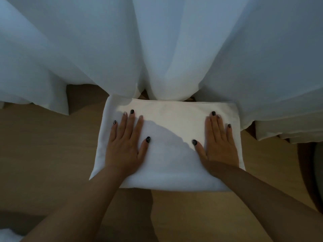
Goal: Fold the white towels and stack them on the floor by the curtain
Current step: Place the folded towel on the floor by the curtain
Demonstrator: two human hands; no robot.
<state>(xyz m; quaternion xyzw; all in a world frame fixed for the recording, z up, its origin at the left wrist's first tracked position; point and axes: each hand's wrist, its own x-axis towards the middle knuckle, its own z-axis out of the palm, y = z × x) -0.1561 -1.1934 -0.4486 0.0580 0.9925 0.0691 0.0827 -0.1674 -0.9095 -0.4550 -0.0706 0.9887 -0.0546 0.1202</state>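
This looks like a room in a home or a hotel. A big white curtain [157,49] hangs down in soft folds and its bottom edge comes down close to the floor. The floor [43,145] is smooth light brown wood, like in a bedroom or living room. A folded white towel [167,154] lies on the floor right by the curtain. The room is dim, with soft light coming through the curtain.

A dark rounded object [317,172] sits at the right edge, partly cut off.
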